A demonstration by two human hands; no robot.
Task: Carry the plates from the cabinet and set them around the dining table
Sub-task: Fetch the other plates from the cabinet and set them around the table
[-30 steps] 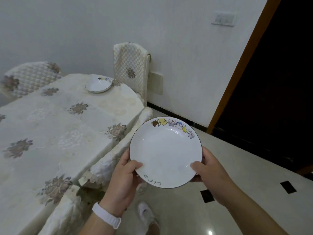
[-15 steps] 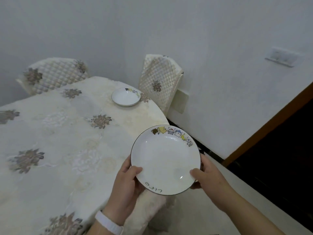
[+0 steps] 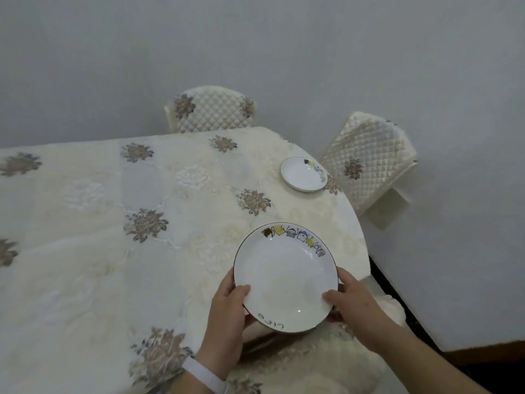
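The placing step is in hand. The left hand (image 3: pixel 227 317) and right hand (image 3: pixel 352 305) grip a cartoon-rimmed white plate (image 3: pixel 285 277) by its near rim, fingers (image 3: pixel 228 281) curled round it, over the desk (image 3: pixel 85 251) edge at lower centre. A matching plate (image 3: pixel 302 174) sits at upper right before a quilted chair (image 3: pixel 369 163). The next move likely calls for lowering it flat and releasing evenly.

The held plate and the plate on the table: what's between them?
Only bare tablecloth, from the held plate to the far plate, in the head view.
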